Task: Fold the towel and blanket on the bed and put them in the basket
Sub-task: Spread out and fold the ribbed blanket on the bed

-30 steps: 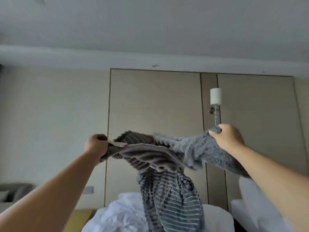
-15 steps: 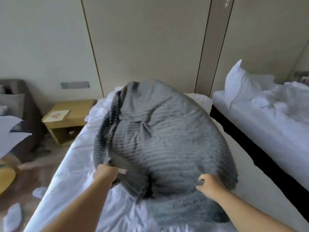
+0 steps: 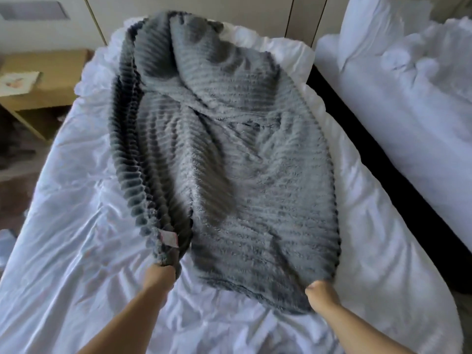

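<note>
**Blanket**: grey, plush, ribbed in horizontal ridges. The upper face is fleecy. A darker corded underside is showing along the left edge, which is curling over in a thick roll. It is lying lengthwise down the middle of the bed, creasing diagonally and bunching at the far end. A small pale tag is sitting on the rolled edge near the left corner.

**Bed**: white sheet, crumpled all over.

**Left hand**: closed tight and gripping the near left corner, which is gathering into a bunch. The fabric is hiding the fingers.

**Right hand**: curled and pinching the near right corner, with the fingertips tucking under the hem, out of sight.

**Nightstand**: light wood, blurred. A card is lying on top, its print illegible.

**Second bed**: white, rumpled, running off the right edge.
</note>
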{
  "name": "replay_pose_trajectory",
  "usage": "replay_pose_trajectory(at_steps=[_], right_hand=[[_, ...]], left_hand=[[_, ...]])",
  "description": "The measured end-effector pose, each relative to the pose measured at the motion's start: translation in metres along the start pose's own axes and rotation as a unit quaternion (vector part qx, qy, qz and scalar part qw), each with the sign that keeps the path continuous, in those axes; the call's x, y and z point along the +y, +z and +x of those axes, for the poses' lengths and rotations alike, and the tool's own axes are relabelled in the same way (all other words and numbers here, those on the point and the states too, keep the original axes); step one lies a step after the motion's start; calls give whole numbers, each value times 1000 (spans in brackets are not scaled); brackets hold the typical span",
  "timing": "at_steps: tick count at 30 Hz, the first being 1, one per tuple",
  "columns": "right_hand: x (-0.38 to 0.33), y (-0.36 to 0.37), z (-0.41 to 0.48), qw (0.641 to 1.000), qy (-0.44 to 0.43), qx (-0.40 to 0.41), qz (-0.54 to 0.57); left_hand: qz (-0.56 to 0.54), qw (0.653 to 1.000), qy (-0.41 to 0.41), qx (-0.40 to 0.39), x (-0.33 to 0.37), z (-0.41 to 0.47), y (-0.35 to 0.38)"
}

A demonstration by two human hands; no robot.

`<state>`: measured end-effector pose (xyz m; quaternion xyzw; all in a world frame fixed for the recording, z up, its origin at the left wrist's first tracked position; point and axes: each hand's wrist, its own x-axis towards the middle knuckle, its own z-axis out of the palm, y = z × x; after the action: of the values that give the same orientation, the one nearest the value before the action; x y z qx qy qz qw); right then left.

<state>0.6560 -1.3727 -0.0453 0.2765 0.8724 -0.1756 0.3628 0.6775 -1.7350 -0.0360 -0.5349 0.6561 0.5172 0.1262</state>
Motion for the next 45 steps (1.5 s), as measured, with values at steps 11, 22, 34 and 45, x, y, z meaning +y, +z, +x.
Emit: replay_pose_trajectory(at_steps=[11,22,34,45], right_hand=[[-12,-30,50,658,208,-134,711],[-145,-162,-41,730,-157,-104,657],[-168,-253,-120,783,-285,41,552],[-188,-274,-218,594,-437,-409,537]], left_hand=[[65,994,83,-21,-6,-76,37],[112,958,250,-81,117,-117,40],[88,789,541,276,240,-219,-63],[-194,824,532,33,271,-259,-58]])
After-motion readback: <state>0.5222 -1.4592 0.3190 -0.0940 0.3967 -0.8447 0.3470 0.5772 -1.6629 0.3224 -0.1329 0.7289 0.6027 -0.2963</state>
